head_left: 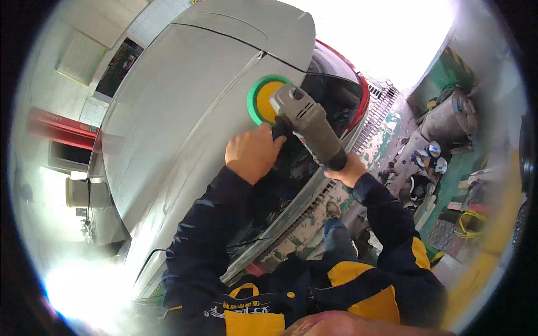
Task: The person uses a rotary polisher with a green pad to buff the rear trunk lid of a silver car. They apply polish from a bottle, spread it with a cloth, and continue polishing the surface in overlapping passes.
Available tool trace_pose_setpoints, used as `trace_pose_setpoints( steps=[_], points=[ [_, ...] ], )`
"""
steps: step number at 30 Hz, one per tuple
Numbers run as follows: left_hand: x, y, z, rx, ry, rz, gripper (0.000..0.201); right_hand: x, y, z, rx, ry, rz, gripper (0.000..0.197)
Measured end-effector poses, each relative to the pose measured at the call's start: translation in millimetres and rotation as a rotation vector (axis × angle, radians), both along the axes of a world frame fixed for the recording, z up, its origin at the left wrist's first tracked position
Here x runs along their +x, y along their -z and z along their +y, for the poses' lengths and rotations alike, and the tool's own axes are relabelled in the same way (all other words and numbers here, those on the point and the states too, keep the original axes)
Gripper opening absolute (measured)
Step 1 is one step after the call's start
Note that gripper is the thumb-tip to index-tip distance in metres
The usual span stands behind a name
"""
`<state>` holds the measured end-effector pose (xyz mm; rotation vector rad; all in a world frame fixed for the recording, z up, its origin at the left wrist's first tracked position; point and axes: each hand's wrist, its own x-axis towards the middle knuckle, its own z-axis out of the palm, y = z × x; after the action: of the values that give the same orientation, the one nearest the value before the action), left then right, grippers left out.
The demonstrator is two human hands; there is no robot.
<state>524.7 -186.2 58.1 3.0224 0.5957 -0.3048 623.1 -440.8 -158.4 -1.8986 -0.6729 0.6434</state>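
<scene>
A grey polisher [315,124] is held in both my hands over the side of a silver car [174,101]. Its round pad, with a green rim [253,103] and a yellow back [268,98], lies at the pale body panel near a seam; whether it spins I cannot tell. My left hand [252,152] is closed around the black side handle [281,129] beside the head. Around the rear end of the tool body my right hand [351,170] is closed. Glossy dark glass or trim [330,95] lies below and right of the tool.
A floor grate [376,109] runs along the car's right side. Beyond it stand a large grey drum [448,115] and a heap of cans and scraps [417,168]. A yellow coil of cord [471,224] lies at the far right. Red equipment [64,127] stands at the left.
</scene>
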Motion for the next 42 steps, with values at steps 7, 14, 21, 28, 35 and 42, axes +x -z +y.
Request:
trace_pose_setpoints(
  steps=[7, 14, 21, 28, 35, 42],
  points=[
    [-196, 4, 28, 0.030, -0.103, -0.094, 0.046, -156, -13, 38, -0.101, -0.103, 0.053, 0.059],
    [-322, -1, 51, 0.138, -0.192, -0.120, 0.047, -250, -23, 80, -0.232, -0.175, -0.109, 0.063],
    [-270, 6, 44, 0.021, -0.181, -0.133, 0.046, -202, -39, 52, -0.186, -0.130, -0.083, 0.057],
    [-105, 9, 21, 0.005, -0.069, -0.081, 0.048, -72, -20, 18, -0.196, -0.049, -0.026, 0.053],
    [48, 20, 0, -0.025, 0.064, -0.072, 0.052, 48, 7, -20, -0.061, 0.072, 0.020, 0.045],
    [47, 10, -8, -0.078, -0.005, -0.050, 0.051, 47, 22, -18, 0.040, 0.101, 0.182, 0.035]
  ],
)
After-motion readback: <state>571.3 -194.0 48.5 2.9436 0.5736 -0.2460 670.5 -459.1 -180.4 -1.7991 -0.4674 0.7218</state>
